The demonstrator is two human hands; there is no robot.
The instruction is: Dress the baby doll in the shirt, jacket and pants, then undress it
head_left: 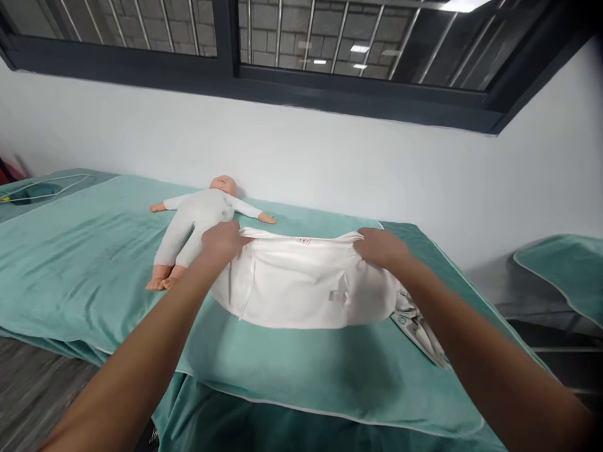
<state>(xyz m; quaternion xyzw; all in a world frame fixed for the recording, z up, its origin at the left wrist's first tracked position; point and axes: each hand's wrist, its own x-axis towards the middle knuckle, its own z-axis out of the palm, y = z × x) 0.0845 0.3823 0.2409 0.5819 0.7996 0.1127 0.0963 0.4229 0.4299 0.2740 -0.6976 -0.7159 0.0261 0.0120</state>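
Holding, in both hands: one white infant garment (pixel 292 289), raised before me, its body hanging below the upper edge in a shallow curve. Fingers of my left hand (pixel 222 241): closed on the left end of that edge. Fingers of my right hand (pixel 384 248): closed on the right end, well apart from the left. This two-ended grip, I judge, serves to draw the edge straight and spread the cloth. Small printed label (pixel 304 241) midway along the edge. The shadow underneath suggests the garment is lifted off the bed.

Beneath: one green bed cover (pixel 282 370), pale-edged, probably laid to give a soft, clean base.

Beside my right forearm: one white printed item (pixel 419 329), partly hidden; whether folded cloth or a packet, I cannot tell.

Beyond my left hand: one baby doll (pixel 200 210), white-suited, on its back, arms spread, feet toward me, head near the wall. Its place to one side seems chosen to leave my arms room.

Far left: one pale looped cord (pixel 47 188), purpose unclear.

Behind all: one white wall (pixel 301 157); above it, one dark-framed window (pixel 230 69) with metal bars.
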